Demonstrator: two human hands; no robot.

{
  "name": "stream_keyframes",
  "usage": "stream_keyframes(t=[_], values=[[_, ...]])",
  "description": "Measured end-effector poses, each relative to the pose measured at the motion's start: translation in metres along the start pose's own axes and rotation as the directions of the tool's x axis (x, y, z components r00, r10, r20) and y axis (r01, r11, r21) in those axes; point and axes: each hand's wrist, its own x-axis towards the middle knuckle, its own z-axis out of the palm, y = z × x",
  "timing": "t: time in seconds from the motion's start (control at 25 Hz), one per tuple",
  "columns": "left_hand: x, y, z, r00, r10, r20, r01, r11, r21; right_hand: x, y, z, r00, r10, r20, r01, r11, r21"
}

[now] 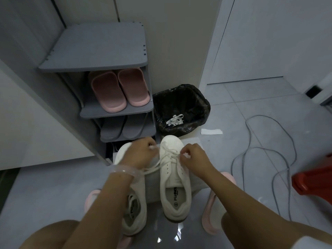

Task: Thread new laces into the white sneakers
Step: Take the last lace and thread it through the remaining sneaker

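while you crouch over the floor (53, 186), your left hand (139, 152) pinches one end of the lace (168, 156) and your right hand (195, 157) pinches the other, both fingers curled tight, the hands apart on either side of the right sneaker (175, 180). the lace crosses the far eyelets of that sneaker, which lies on a grey cloth (197, 180). the left sneaker (133, 203) lies just beside it, partly under your left arm. far off stands a shoe rack (111, 51) with pink slippers (119, 89), and right of it a bin (181, 109) holding old laces (175, 119).
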Motion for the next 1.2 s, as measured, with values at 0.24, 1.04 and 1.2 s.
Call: stream_keyframes(t=[0.24,1.04,1.2], values=[[0.002,-0.009,0.05,0.982,0.145,0.118,-0.163,0.974,0.156,-0.001,-0.011,-0.005,0.95,0.171,0.262,-0.289,0.802,0.523],[0.008,-0.008,0.044,0.991,0.127,0.045,-0.129,0.991,0.047,0.003,0.001,0.001,0.996,-0.085,-0.018,0.082,0.99,-0.118],[0.008,-0.011,0.045,0.991,0.129,0.043,-0.131,0.99,0.052,0.005,0.008,-0.014,0.923,0.385,0.021,-0.37,0.871,0.324]])
